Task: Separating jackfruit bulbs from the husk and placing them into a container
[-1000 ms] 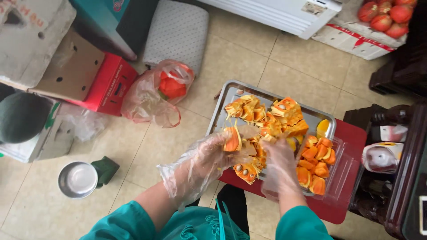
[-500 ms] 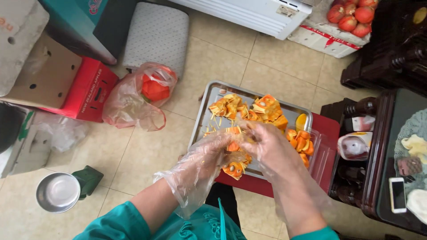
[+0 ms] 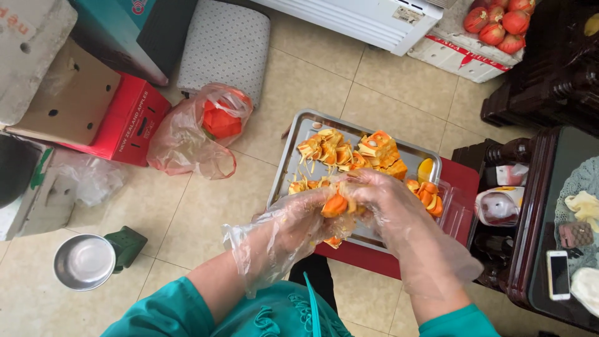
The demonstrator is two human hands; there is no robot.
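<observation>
Both my hands wear loose clear plastic gloves. My left hand (image 3: pixel 298 223) and my right hand (image 3: pixel 382 198) meet above the near side of a metal tray (image 3: pixel 301 134), together gripping an orange fruit piece (image 3: pixel 337 205) with pale stringy fibres. The tray holds several orange fruit chunks (image 3: pixel 355 151) and rests on a low red stool (image 3: pixel 465 182). A clear plastic container (image 3: pixel 446 209) with more orange pieces sits at the tray's right end.
A plastic bag (image 3: pixel 194 132) with orange scraps lies on the tiled floor to the left, near a red cardboard box (image 3: pixel 128 122). A steel bowl (image 3: pixel 83 262) stands at lower left. Dark wooden furniture (image 3: pixel 549 206) with a phone (image 3: pixel 558 274) is on the right; a crate of red fruit (image 3: pixel 499 25) is behind.
My hands have lifted off the tray and come together toward me, closing on one orange piece. The view has shifted slightly to the right.
</observation>
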